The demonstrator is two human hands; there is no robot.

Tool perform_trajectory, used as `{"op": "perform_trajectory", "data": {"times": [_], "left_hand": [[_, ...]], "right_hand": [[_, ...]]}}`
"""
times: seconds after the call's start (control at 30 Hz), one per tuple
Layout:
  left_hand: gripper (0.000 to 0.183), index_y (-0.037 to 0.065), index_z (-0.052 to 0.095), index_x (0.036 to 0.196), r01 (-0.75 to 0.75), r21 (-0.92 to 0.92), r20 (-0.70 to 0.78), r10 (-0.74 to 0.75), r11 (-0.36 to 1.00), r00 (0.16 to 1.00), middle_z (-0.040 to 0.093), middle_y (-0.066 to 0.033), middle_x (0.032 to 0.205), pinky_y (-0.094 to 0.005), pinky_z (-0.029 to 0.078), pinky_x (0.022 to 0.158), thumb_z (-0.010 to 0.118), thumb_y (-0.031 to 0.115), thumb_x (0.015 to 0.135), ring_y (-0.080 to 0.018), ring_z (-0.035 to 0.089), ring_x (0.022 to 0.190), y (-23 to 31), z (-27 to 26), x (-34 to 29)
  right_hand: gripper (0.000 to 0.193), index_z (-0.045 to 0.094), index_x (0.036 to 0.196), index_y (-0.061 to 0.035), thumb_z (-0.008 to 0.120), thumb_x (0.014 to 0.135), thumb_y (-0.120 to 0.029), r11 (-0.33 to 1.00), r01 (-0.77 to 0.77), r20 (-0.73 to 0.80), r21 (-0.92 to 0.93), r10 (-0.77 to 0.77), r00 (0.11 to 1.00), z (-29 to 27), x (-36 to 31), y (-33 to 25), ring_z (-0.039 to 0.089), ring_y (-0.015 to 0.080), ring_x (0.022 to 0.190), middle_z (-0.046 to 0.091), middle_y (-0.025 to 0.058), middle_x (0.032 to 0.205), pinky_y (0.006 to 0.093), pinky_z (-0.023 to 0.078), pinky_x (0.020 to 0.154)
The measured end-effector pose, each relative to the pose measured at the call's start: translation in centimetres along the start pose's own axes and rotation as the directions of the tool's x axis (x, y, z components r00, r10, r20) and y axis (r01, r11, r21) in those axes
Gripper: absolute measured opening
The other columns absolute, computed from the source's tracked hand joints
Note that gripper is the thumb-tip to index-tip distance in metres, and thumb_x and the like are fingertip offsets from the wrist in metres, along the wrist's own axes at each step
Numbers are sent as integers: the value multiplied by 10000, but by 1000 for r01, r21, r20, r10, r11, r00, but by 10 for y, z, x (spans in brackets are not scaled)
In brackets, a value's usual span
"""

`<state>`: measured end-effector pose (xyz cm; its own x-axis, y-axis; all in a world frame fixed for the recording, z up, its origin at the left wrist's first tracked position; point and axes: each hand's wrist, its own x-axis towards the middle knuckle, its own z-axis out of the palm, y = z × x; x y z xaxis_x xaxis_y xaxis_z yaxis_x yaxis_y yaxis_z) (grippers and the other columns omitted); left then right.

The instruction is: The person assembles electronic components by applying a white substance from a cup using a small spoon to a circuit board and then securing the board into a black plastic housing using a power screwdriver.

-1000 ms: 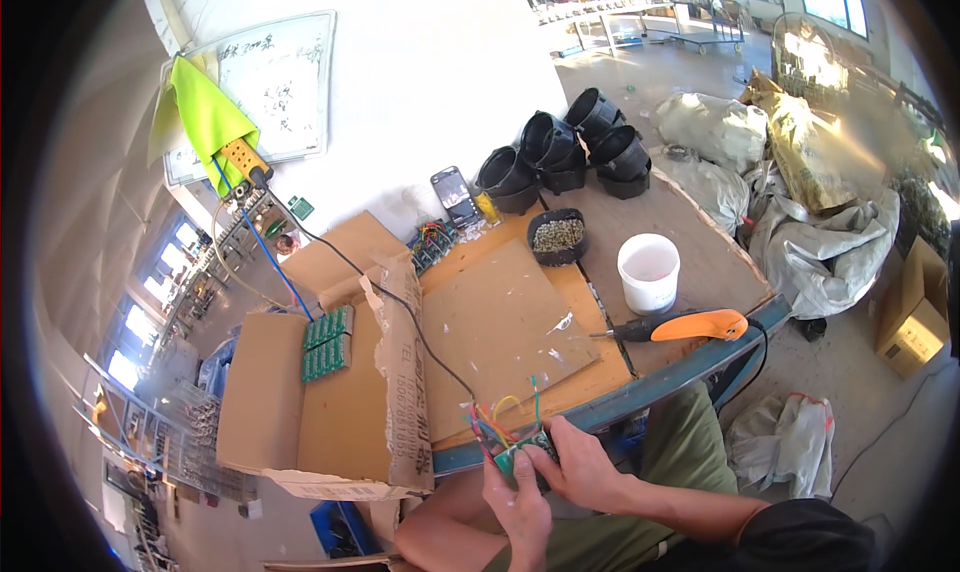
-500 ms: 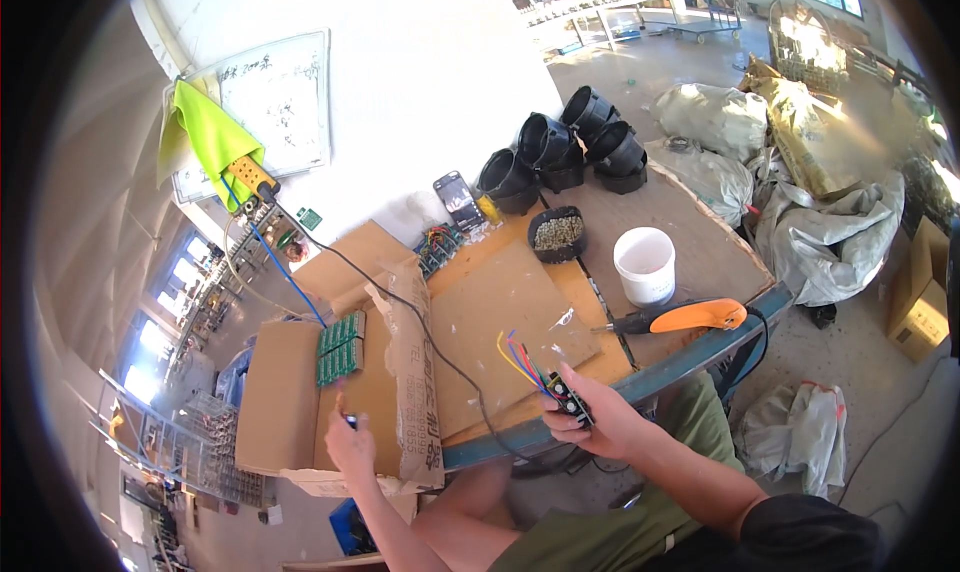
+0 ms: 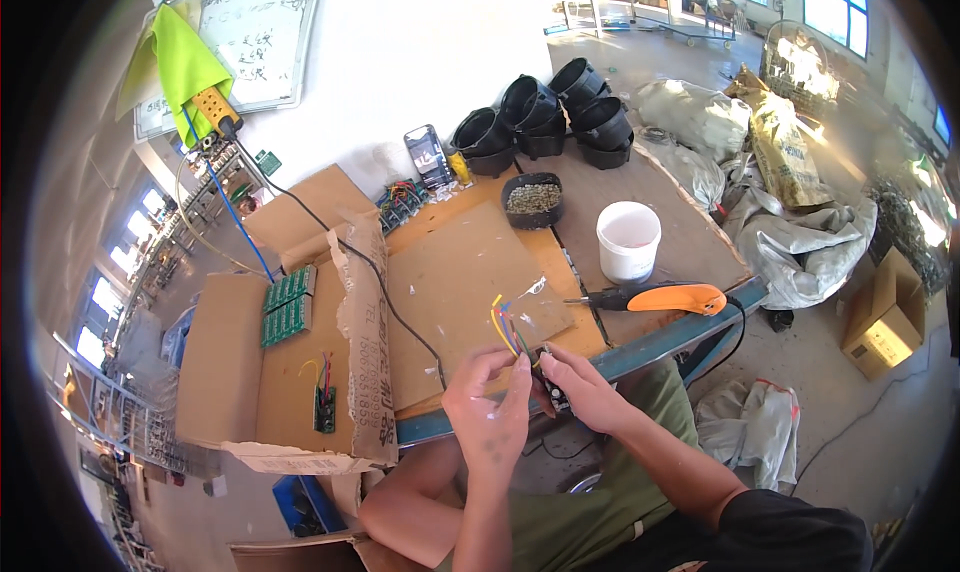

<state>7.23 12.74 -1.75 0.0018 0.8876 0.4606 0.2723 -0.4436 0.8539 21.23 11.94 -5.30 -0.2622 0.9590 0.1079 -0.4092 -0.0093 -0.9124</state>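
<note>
Above the near edge of the bench, my right hand [image 3: 590, 394] grips a small dark circuit board [image 3: 556, 396], partly hidden by the fingers. Yellow, red and blue wires [image 3: 506, 330] rise from the board. My left hand [image 3: 488, 397] is closed beside it, thumb and fingertips pinching the wires near their lower part. Another wired circuit board [image 3: 324, 410] lies in the open cardboard box [image 3: 372, 372] at left. Green circuit board panels [image 3: 288, 307] rest farther back in that box.
An orange-handled corded tool [image 3: 676, 299] with a thin metal tip lies on the right of the bench, near a white bucket [image 3: 628, 244]. Behind are a black tub of small pieces [image 3: 532, 202], black pots [image 3: 530, 112] and a phone [image 3: 428, 156]. A black cable [image 3: 385, 282] crosses the box.
My left hand has left the box and come right to the wires in front of me. A wired board now shows in the box where that hand was. My right hand keeps its board.
</note>
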Motion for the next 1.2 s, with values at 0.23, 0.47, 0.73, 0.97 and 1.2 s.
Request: {"op": "perform_trajectory", "data": {"times": [0.23, 0.47, 0.73, 0.97, 1.2], "left_hand": [[88, -61, 665, 910, 109, -21, -21, -109, 994, 994, 670, -67, 817, -260, 502, 701, 683, 26, 906, -113, 622, 717, -6, 4, -8], [83, -52, 668, 917, -182, 222, -237, 234, 958, 943, 689, -144, 818, -279, 523, 690, 696, -60, 839, -209, 661, 718, 19, 25, -52], [140, -4, 681, 946, -406, 74, -22, 409, 911, 912, 703, -126, 888, -311, 529, 733, 621, 120, 919, -236, 664, 788, 25, 8, -57], [260, -74, 692, 1097, 465, -492, 244, -397, 736, 885, 727, -103, 979, -278, 495, 814, 583, 136, 991, -156, 647, 868, -25, 22, 23], [118, -43, 722, 929, -260, 192, -86, 280, 946, 956, 719, -118, 813, -293, 543, 696, 618, 12, 912, -188, 692, 760, 22, 27, -49]], "right_hand": [[307, 557, 1158, -3, 400, 1081, -256, 986, 96, -43, -134, -103, 994, -3, -2, 20, 485, 63, 799, 546, 9, 877, 235, 424, 705], [370, 559, 1142, -12, 380, 1081, -331, 991, 101, -269, -87, -121, 955, -1, 1, 23, 497, 85, 774, 547, 17, 868, 247, 422, 691], [503, 533, 1135, -68, 371, 1042, -536, 831, -72, -2, 552, 88, 996, -22, 6, 18, 476, 134, 726, 492, 14, 876, 281, 396, 624], [485, 561, 1023, -73, 338, 1019, -504, 740, -340, 220, 581, 260, 940, -20, -5, 15, 478, 161, 645, 496, 22, 776, 284, 388, 543], [462, 530, 1017, -74, 351, 1069, -498, 925, -59, -262, 376, 168, 950, -16, -1, 23, 500, 131, 745, 511, 26, 838, 280, 421, 633]]}}
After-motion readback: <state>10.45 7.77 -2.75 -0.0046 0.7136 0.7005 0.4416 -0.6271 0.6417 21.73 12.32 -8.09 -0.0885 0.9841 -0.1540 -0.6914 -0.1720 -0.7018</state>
